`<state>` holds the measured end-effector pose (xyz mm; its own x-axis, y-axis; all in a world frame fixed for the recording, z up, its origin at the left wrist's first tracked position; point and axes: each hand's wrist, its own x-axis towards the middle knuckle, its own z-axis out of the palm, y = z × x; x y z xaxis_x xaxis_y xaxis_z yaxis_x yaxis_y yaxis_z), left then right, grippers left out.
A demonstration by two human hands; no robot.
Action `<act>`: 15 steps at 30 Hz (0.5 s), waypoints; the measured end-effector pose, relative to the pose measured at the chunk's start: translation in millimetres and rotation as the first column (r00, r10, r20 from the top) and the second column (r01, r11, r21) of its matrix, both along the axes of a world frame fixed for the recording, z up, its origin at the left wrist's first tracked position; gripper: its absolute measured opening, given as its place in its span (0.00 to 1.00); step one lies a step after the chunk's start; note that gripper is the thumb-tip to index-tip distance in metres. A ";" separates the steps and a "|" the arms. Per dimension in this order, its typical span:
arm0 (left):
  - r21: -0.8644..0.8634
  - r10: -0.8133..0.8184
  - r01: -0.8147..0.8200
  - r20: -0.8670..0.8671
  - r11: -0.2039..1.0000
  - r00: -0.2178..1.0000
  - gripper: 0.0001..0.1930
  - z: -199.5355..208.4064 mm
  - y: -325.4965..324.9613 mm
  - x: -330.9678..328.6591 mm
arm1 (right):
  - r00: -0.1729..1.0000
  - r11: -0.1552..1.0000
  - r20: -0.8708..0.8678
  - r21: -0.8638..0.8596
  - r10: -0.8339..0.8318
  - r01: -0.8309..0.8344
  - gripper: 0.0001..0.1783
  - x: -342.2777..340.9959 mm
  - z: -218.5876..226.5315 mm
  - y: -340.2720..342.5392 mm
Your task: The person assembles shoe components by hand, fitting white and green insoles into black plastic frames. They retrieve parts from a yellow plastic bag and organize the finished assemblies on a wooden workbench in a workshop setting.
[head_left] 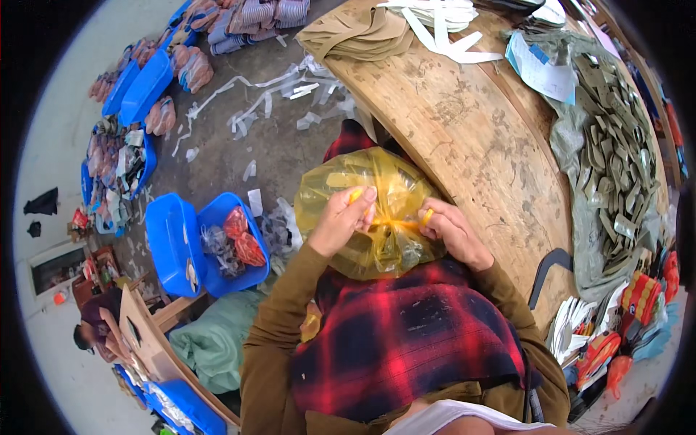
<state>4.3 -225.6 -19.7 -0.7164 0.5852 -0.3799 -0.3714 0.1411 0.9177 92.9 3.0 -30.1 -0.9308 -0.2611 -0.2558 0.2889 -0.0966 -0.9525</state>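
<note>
A full, translucent yellow plastic bag [370, 170] rests on my lap, over a red and dark checked cloth. Its gathered neck lies between my hands, drawn tight in an orange-yellow band. My left hand [341, 221] is closed on one twisted yellow end, which pokes out above the fingers. On the other side my right hand [455, 233] grips the opposite end, which curls over its fingers. What lies inside the bag cannot be made out through the film.
A wooden table [471, 138] runs along my right, bearing brown strips [355, 32], white pieces [449, 43], a heap of olive pieces [616, 159] and a black curved tool [549, 272]. Blue bins [174, 243] stand on the littered floor at left. Another person [105, 322] sits far left.
</note>
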 end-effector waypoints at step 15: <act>-0.147 -0.133 0.029 -0.774 0.989 0.619 0.10 5.0 25.7 11.9 | 0.730 0.754 -0.582 0.642 0.358 0.142 0.13 -50.5 82.6 -15.2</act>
